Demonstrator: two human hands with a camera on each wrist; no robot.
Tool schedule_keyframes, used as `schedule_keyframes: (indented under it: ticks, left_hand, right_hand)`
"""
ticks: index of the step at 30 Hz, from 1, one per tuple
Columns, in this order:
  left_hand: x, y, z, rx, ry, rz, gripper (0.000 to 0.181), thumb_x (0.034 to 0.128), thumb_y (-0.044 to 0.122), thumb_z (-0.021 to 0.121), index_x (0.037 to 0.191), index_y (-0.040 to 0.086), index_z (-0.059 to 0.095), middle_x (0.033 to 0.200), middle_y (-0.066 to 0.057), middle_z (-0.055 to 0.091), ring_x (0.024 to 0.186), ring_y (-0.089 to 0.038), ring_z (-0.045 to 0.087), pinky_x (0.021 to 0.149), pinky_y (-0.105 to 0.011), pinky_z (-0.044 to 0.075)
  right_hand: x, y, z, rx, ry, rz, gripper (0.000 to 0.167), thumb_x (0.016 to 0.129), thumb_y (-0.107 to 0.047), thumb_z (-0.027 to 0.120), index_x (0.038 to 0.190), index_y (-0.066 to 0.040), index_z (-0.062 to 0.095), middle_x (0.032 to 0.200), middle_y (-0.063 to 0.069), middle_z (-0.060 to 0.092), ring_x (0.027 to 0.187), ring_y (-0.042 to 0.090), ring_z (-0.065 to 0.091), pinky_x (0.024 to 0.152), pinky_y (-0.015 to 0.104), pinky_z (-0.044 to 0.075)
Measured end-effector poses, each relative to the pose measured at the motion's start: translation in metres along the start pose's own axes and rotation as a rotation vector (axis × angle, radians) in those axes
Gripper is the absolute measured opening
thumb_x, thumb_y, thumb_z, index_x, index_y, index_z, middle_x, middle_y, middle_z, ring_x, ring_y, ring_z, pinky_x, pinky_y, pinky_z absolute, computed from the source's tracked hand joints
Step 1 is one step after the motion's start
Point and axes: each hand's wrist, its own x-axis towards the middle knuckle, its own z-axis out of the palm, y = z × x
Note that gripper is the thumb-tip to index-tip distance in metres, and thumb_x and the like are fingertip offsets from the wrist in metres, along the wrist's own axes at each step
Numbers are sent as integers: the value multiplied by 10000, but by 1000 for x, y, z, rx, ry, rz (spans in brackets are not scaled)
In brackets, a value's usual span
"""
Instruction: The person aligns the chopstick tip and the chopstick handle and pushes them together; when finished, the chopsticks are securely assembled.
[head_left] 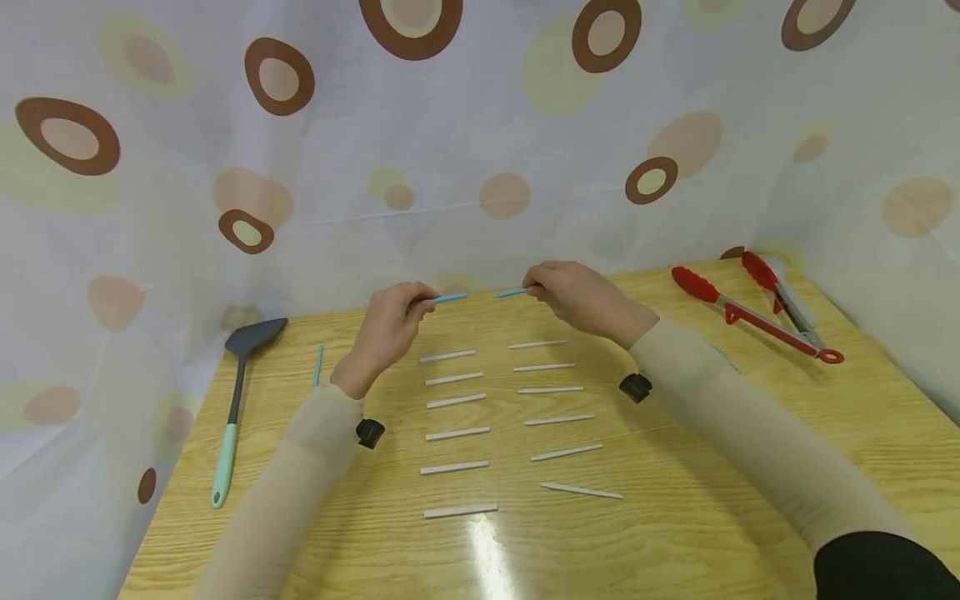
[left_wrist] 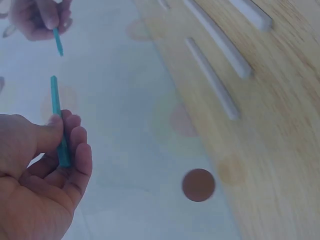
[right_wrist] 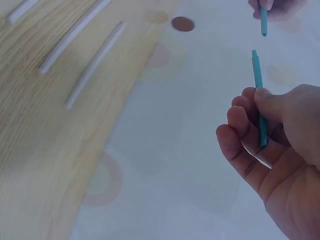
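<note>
Between thumb and fingers, my left hand (head_left: 387, 323) pinches a slim blue stick (head_left: 452, 297) near the back of the table. Facing it, my right hand (head_left: 583, 298) pinches another blue stick (head_left: 510, 292). The free ends point at each other with a small gap between them. In the right wrist view, the right hand's stick (right_wrist: 257, 70) narrows to a thin tip, while the left hand's stick (left_wrist: 55, 95) has a blunt end in the left wrist view. Both are held above the table. Below the hands lie white sticks (head_left: 457, 433) in two columns, several in each.
A third blue stick (head_left: 318, 367) lies beside the left forearm, partly hidden by it. A dark spatula (head_left: 238, 392) with a mint handle lies at the left. Red-tipped tongs (head_left: 772, 321) rest spread at the back right. A patterned cloth (head_left: 465, 150) hangs behind the wooden table (head_left: 645, 517).
</note>
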Motion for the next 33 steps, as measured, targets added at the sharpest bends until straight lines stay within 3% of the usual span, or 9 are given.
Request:
schedule_keyframes:
  ticks: [6,9,20,33]
  left_hand:
    - [-4,17,-6,0,47,119,158,984,54,599,1087,-10,700,917,-95,672,725,-176,592,701,-347,512]
    - [-5,22,-8,0,62,150,160,983,49,599,1088,-18,698,922,-101,669,727,-177,594,701,-347,514]
    - [-11,29,-8,-24,57,145,164,978,40,608,1105,-12,697,926,-94,663,733,-166,593,695,-328,514]
    - [-14,27,-3,-45,66,207,178,971,37,610,1121,-14,693,943,-90,663,728,-170,611,671,-302,515]
  right_hand:
    - [0,-20,-12,24,30,-40,216,948,46,627,1154,-19,632,965,85,657,836,214,655,766,379,534]
    - [-1,-26,-16,26,55,-63,239,946,33,637,1176,-30,637,960,78,661,833,211,659,760,381,536]
    - [-2,-30,-16,34,74,-79,205,952,15,637,1151,-33,645,936,75,656,791,197,637,742,373,533]
    - [-4,-28,-19,82,96,-110,170,958,11,628,1120,-21,668,892,33,656,734,164,615,677,330,509]
